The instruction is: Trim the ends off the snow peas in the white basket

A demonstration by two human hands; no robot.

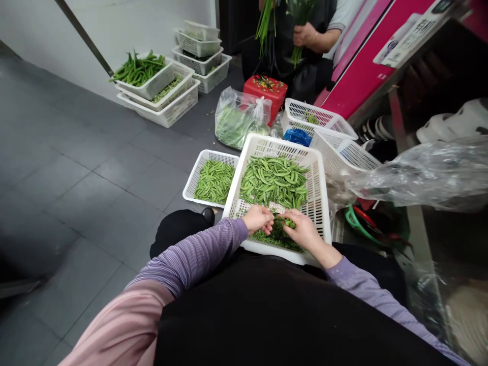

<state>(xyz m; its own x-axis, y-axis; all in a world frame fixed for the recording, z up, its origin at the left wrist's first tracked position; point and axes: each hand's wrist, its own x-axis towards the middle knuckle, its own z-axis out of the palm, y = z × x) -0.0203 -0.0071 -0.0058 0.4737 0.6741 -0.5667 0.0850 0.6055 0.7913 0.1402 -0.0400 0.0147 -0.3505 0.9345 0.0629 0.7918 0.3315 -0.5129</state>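
Person's own hands both work over the near half of a large white basket point(325, 203), which sits just in front of the body. Right hand point(305, 233): fingers curled narrow, holding a few green pods point(288, 223) at the fingertips. Left hand point(258, 219): thumb and fingers drawn close together, just beside the right; cannot tell whether anything is pinched between them. Main heap of flat pods point(274, 178) lies in the far half of the same basket; a darker mass of fine green bits point(278, 239) lies at its near end, under the hands. Directly left, a smaller white basket point(191, 185) holds more pods point(214, 181). Beyond: a clear plastic bag point(239, 122) with greens inside, then a red container point(263, 99) with scissors on top. Far side: a co-worker's hand point(305, 35) grips a bunch of green stems. Far left: stacked white baskets point(171, 114), the top one heaped with long green vegetables point(141, 70).
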